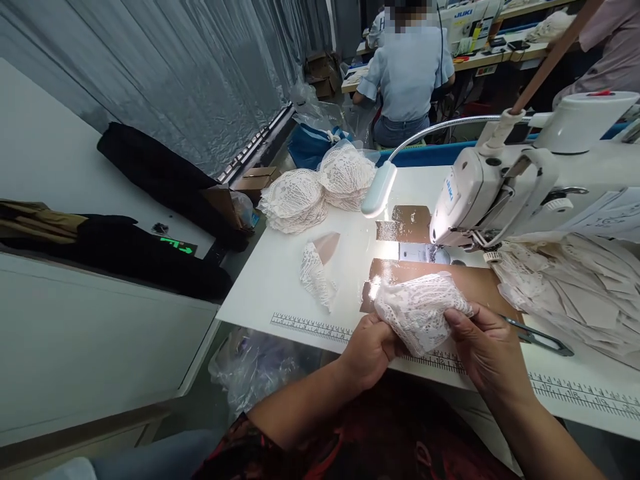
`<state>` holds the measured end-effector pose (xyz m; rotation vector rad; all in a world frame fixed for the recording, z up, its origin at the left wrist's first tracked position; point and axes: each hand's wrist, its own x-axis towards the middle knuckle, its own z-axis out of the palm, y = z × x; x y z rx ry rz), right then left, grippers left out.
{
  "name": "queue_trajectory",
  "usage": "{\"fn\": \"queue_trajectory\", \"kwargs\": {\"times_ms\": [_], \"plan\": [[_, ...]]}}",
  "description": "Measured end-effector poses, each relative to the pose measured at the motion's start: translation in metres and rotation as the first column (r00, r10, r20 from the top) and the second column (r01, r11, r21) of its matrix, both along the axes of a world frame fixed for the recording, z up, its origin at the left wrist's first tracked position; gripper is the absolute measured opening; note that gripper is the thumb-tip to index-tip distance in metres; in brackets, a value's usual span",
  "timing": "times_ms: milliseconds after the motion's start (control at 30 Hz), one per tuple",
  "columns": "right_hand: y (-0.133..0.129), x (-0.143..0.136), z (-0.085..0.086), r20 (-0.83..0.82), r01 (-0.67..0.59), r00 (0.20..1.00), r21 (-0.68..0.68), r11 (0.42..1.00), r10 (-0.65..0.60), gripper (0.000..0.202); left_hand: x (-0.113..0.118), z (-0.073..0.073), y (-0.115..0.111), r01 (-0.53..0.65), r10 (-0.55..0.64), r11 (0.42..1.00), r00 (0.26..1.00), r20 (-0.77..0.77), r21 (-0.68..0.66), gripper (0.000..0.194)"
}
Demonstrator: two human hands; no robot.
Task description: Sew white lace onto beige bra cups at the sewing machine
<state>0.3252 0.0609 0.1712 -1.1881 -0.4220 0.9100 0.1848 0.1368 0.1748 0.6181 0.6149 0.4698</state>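
Observation:
A white lace cup piece is stretched between my two hands above the front of the sewing table. My left hand grips its lower left edge with the fingers curled under. The right edge is pinched between the thumb and fingers of my right hand. Just behind the piece stands a white sewing machine, its needle area lit. Near my right hand lies a pair of dark thread snips, partly hidden by that hand. A smaller lace piece with a beige part rests on the table to the left.
Two stacks of lace cups sit at the table's back left. Loose lace and fabric pieces are heaped at the right. A lamp on a bent neck hangs over the table. Another person sits ahead, back turned.

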Motion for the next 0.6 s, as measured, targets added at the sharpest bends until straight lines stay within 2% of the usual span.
{"fn": "queue_trajectory", "kwargs": {"times_ms": [67,167,233,367,600], "plan": [[-0.001,-0.001,0.001,-0.024,0.003,1.000,0.002,1.000,-0.003,0.013,-0.004,0.004,0.002,-0.015,0.016,1.000,0.995,0.101,-0.011,0.045],[-0.003,-0.001,-0.001,-0.042,-0.030,0.999,-0.017,0.999,0.030,0.012,-0.008,0.009,0.006,-0.044,0.030,0.997,0.983,0.183,0.069,0.051],[-0.005,0.000,-0.005,-0.045,-0.083,0.996,-0.037,0.996,0.081,0.013,-0.009,0.008,0.008,-0.081,0.060,0.988,0.986,0.156,0.134,0.047],[-0.008,0.001,-0.010,-0.002,-0.156,0.988,-0.080,0.985,0.156,0.019,-0.008,0.000,0.015,-0.262,0.252,0.954,0.964,0.081,0.148,0.033],[-0.012,-0.005,-0.003,0.102,-0.109,0.987,-0.136,0.985,0.123,0.022,-0.006,0.005,0.025,-0.348,0.338,0.933,0.935,0.112,0.090,0.026]]}}
